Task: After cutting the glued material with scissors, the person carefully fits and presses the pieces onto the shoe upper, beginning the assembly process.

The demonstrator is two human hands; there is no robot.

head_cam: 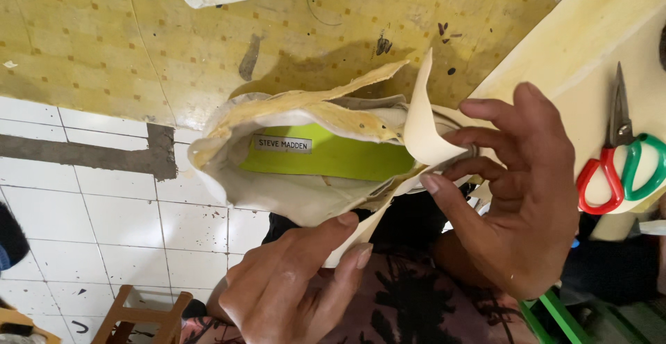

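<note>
Your left hand [291,281] pinches the unfinished shoe upper [298,156], held over your lap, while your right hand [513,191] curls around its cream lining flap [427,129]. Glue-stained edges may crease or stick askew if your grip twists.

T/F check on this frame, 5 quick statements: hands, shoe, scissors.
1. Both hands hold the shoe upper. True: the left hand grips below, the right hand at its right end.
2. The insole is red. False: it is lime green.
3. The scissors lie on the cream board. True.
4. The right hand holds the scissors. False: they lie untouched beside it.
5. The scissor handles are both blue. False: one red, one green.
</note>
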